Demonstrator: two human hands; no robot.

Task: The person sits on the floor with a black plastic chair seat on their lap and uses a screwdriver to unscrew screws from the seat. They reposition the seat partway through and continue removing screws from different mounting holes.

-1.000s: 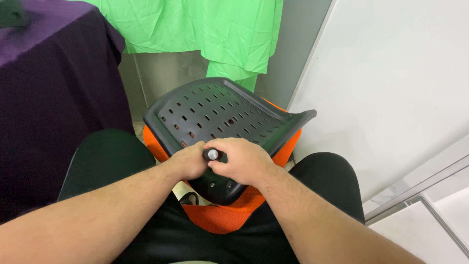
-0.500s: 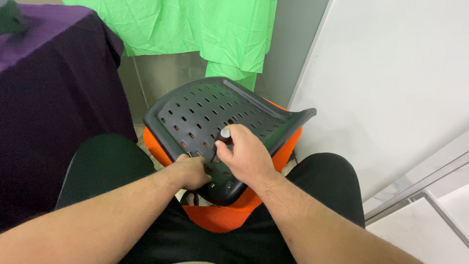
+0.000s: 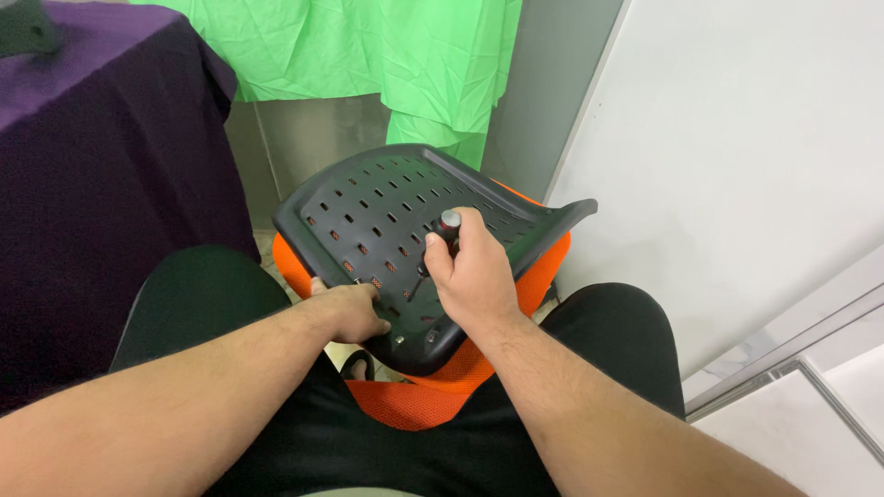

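Observation:
A black perforated plastic chair shell [image 3: 387, 202] lies over an orange mesh cushion [image 3: 433, 387], resting between my knees. My right hand [image 3: 470, 276] is closed around a screwdriver [image 3: 440, 235] with a black and red handle and a grey cap, its shaft angled down to the shell's near part. My left hand [image 3: 354, 313] grips the shell's near left edge, fingers curled over the rim. Two small screw heads sit near the shell's front edge [image 3: 414, 340].
A table draped in dark purple cloth [image 3: 101, 184] stands at the left. Green cloth [image 3: 387, 55] hangs behind the chair part. A white wall panel [image 3: 737, 166] rises at the right, with a metal floor rail [image 3: 783, 368] below it. My legs wear black trousers.
My right hand has moved up and away from my left hand with the screwdriver, now holding it more upright over the shell. My left hand stayed on the near edge.

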